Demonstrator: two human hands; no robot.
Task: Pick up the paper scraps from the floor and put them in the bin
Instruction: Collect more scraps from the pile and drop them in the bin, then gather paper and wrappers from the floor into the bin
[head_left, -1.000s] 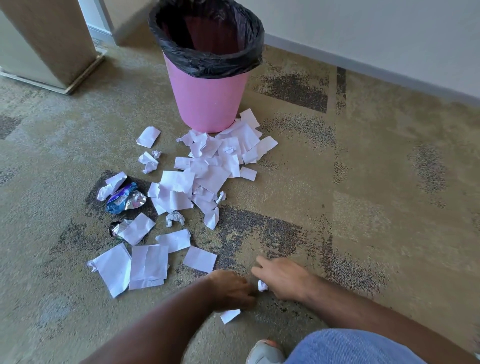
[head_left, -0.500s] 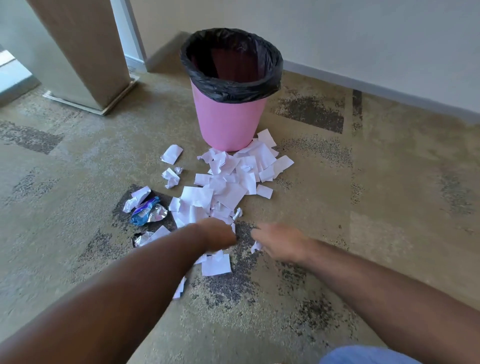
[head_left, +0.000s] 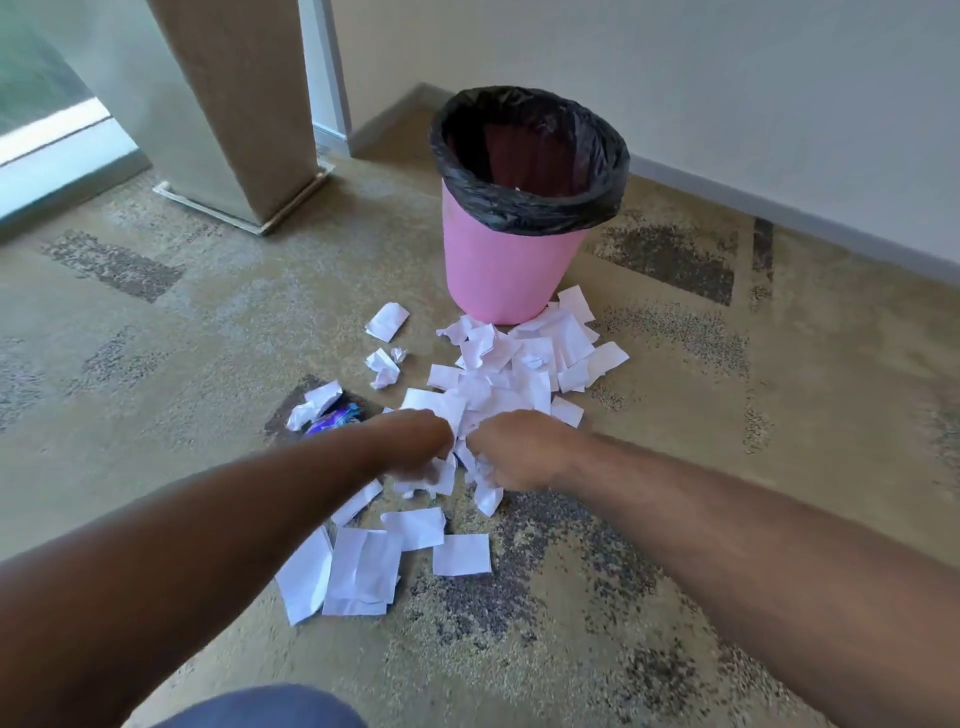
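So the paper scraps (head_left: 498, 374) are white, torn into rough rectangles, some flat and some crumpled into little wads. The biggest heap fans out on the carpet right from the foot of the bin (head_left: 511, 270), with a few pieces touching its base. A couple of loose ones sit off to the left of that heap, and another flat batch (head_left: 363, 571) lies nearer the camera, overlapping each other. The bin itself is pink, tapered, standing upright, with a black bag liner (head_left: 530, 208) folded over the rim. What's inside is too dark to make out.
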